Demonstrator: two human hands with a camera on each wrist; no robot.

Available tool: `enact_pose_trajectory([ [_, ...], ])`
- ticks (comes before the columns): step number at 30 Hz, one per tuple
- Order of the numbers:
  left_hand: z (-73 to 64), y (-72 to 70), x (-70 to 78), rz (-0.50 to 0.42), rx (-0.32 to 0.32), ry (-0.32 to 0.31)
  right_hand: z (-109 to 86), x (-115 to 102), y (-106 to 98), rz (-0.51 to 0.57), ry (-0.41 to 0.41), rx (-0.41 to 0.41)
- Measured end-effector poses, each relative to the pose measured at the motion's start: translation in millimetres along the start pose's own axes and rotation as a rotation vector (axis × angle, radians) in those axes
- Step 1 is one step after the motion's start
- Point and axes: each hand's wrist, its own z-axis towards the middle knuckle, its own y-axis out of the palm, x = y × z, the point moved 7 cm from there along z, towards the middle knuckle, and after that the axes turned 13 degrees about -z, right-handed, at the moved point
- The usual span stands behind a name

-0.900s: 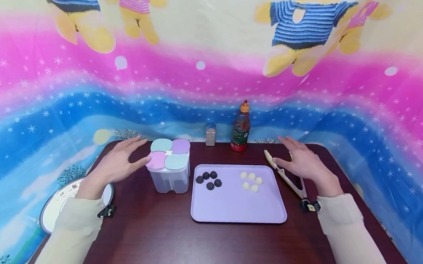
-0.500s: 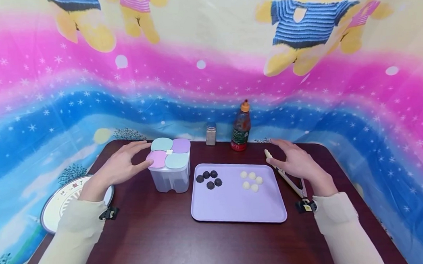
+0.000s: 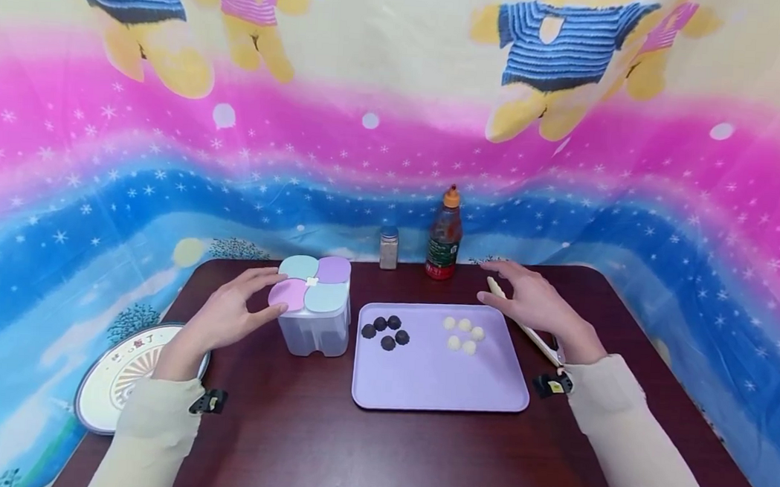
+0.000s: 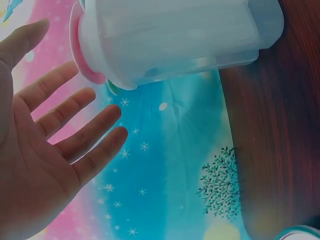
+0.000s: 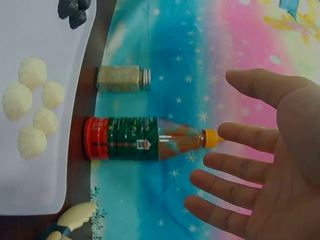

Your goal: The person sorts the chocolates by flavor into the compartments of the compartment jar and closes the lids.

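My left hand [image 3: 228, 312], fingers spread and holding nothing, is beside the left side of a clear plastic container [image 3: 314, 332]. The container's four lids are pink, green, purple and pale blue; in the left wrist view the pink lid [image 4: 75, 47] is close to the fingers. Above a pair of tongs [image 3: 538, 342] with cream tips, my right hand [image 3: 537, 305] hovers with fingers extended and nothing in it. The hand hides part of the tongs. A lilac tray [image 3: 442, 384] lies between the hands, bearing dark shell-shaped pieces [image 3: 388, 342] on its left and cream ones [image 5: 32, 72] on its right.
At the back of the dark wooden table [image 3: 377, 459] stand a sauce bottle [image 3: 443, 247] with an orange cap and a small seasoning jar [image 3: 388, 249]. A patterned plate [image 3: 102, 390] sits at the left edge, partly behind the left forearm. A printed curtain [image 3: 395, 154] surrounds the table.
Both hands have moved inward: the left hand rightward to the container, the right hand leftward over the tongs toward the tray. The objects have not moved.
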Motion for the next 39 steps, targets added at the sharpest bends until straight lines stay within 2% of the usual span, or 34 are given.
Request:
enact_pose_trajectory([
  [13,-0.3,10.1,2.2,-0.006,0.026,0.055,9.7,-27,15,0.078,-0.086,0.04],
  [20,0.1,13.3,1.5,-0.003,0.027,0.046,13.1,-46,21,0.131,-0.114,0.037],
  [39,0.1,14.5,2.3,-0.006,0.02,0.043,20.7,-86,39,0.183,-0.189,0.049],
])
